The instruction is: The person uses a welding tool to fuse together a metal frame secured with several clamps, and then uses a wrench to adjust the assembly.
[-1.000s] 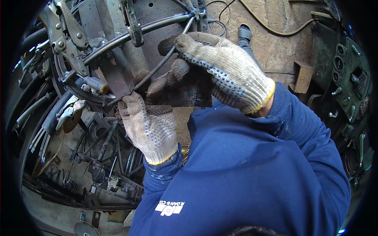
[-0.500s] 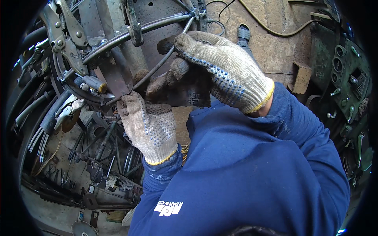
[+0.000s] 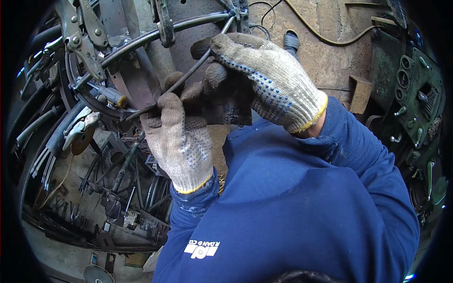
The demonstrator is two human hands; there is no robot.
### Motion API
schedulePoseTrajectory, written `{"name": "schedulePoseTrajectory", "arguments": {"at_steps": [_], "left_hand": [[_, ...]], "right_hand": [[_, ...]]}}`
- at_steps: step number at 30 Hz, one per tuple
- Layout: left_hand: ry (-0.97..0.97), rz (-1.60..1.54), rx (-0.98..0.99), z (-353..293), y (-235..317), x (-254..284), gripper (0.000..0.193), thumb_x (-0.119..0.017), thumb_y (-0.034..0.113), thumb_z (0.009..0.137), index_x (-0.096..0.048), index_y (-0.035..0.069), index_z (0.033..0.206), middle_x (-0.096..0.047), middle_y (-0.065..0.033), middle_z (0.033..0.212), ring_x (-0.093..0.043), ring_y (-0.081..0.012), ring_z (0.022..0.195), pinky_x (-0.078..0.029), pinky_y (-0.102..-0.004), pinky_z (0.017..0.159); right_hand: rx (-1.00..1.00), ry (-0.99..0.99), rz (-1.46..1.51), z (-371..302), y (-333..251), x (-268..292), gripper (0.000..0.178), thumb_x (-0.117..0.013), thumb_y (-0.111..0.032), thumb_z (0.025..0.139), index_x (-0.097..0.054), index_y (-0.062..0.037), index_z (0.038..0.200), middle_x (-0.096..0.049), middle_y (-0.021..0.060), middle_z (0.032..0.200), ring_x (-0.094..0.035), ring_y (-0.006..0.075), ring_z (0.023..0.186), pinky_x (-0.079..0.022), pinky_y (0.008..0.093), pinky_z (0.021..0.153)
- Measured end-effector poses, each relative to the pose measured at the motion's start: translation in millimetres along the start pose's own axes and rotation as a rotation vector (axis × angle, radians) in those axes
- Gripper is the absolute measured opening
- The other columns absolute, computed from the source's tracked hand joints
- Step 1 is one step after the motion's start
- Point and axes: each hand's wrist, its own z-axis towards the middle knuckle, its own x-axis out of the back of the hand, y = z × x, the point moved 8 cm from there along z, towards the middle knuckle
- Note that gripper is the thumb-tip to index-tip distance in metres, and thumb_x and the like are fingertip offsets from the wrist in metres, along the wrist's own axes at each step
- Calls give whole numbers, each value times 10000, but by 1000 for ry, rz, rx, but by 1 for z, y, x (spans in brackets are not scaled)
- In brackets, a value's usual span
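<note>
Both hands wear coarse knitted cloth gloves, the left hand and right hand dotted with blue rubbery grips and soiled dark at the fingers, against a dull, rusty steel plate, matt black metal rods and smooth blue cloth sleeves.

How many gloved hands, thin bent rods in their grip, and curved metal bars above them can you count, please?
Gloved hands: 2, the left hand and the right hand
Thin bent rod held by both: 1
Curved metal bar above: 1
Total: 4
</note>
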Motion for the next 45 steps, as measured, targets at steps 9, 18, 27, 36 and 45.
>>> {"name": "schedulePoseTrajectory", "arguments": {"at_steps": [9, 18, 27, 36, 45], "left_hand": [[7, 80, -129, 5, -5, 6, 398, -669, 133, 984, -545, -41, 1320, -682, -152, 1175, -694, -203, 1034, -574, -336, 948], [27, 152, -121, 3, -1, -8, 367, -599, 280, 1057, -635, -41, 1232, -736, -157, 1087, -718, -213, 990, -575, -325, 911], [-43, 138, -45, 0, 2, -10, 467, -674, 273, 1013, -544, -58, 1316, -676, -193, 1122, -705, -243, 964, -598, -385, 874], [15, 84, -52, -2, 1, -9, 486, -682, 265, 1006, -517, -42, 1346, -654, -184, 1147, -678, -249, 1003, -577, -411, 911], [6, 52, -28, -3, 0, -8, 493, -693, 259, 998, -512, -2, 1374, -646, -177, 1175, -676, -258, 1019, -580, -417, 901]], "right_hand": [[281, -132, -418, -13, -24, -5, 411, -628, -147, 993, -593, -25, 1384, -672, 111, 1267, -664, 215, 1161, -579, 315, 922], [74, -78, 177, -10, -4, -1, 307, -687, -228, 989, -702, 4, 1190, -758, 99, 1005, -727, 170, 917, -577, 290, 843], [41, -89, 13, -4, -2, 1, 344, -688, -282, 978, -720, 22, 1138, -755, 77, 968, -705, 140, 875, -556, 284, 804], [130, -55, -195, 5, -1, 3, 390, -648, -378, 985, -731, -34, 1149, -756, 82, 928, -720, 182, 843, -568, 298, 765], [-108, -16, -163, -5, -11, -1, 372, -664, -368, 987, -726, -38, 1149, -752, 63, 905, -711, 152, 793, -575, 299, 710]]}}
